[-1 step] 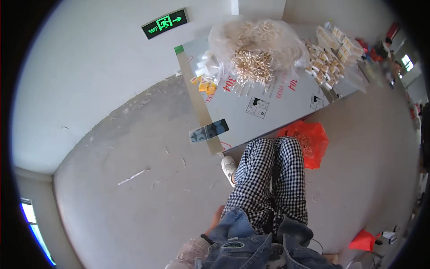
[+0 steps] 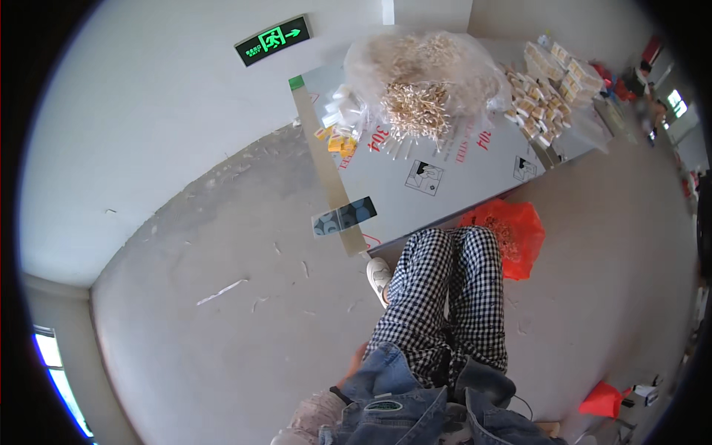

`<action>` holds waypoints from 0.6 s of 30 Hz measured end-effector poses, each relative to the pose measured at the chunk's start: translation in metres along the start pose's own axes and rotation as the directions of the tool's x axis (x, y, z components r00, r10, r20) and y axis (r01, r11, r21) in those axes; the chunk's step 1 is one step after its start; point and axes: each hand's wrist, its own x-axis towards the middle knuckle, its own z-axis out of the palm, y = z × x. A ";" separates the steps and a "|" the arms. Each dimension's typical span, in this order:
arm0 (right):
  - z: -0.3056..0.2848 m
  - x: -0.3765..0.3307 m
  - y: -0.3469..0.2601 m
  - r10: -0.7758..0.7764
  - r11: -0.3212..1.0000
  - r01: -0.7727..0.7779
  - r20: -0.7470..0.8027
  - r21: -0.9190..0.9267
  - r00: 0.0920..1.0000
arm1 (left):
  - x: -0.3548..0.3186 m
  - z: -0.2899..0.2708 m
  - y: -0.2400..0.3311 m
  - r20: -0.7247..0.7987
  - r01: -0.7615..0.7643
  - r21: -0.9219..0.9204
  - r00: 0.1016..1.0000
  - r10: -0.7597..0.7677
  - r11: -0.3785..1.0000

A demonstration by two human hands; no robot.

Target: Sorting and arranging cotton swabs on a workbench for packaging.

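My left hand (image 2: 357, 361) hangs low beside my left thigh, next to my checked trousers (image 2: 426, 297). Only a sliver of it shows past my denim garment (image 2: 393, 415), and its fingers are hidden. My right hand is out of sight. On the table (image 2: 475, 174) ahead lies a big clear plastic bag (image 2: 482, 70) with loose cotton swabs (image 2: 417, 107) spilling from its near side. Small yellow boxes (image 2: 343, 143) and clear white plastic pieces (image 2: 343, 107) sit to its left. Several small packs (image 2: 535, 110) are heaped to its right, by stacked packs (image 2: 580, 81).
A red plastic bag (image 2: 526, 241) stands under the table edge by my knees. Dark patterned tape (image 2: 345, 216) crosses the table's left edge. Paper scraps (image 2: 222, 292) lie on the floor at left. Another red bag (image 2: 602, 399) is at lower right; people (image 2: 653, 111) are far right.
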 end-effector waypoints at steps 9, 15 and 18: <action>0.024 -0.008 0.066 -0.049 0.984 0.015 0.192 0.178 0.980 | -0.061 0.031 -0.009 -0.113 0.106 0.277 0.991 -0.077 0.955; 0.045 -0.013 0.095 -0.082 0.966 -0.004 0.325 0.257 0.942 | -0.107 0.036 -0.029 -0.193 0.212 0.421 0.971 -0.141 0.882; 0.058 -0.011 0.104 -0.107 0.955 -0.010 0.375 0.295 0.921 | -0.127 0.035 -0.036 -0.227 0.256 0.489 0.960 -0.161 0.834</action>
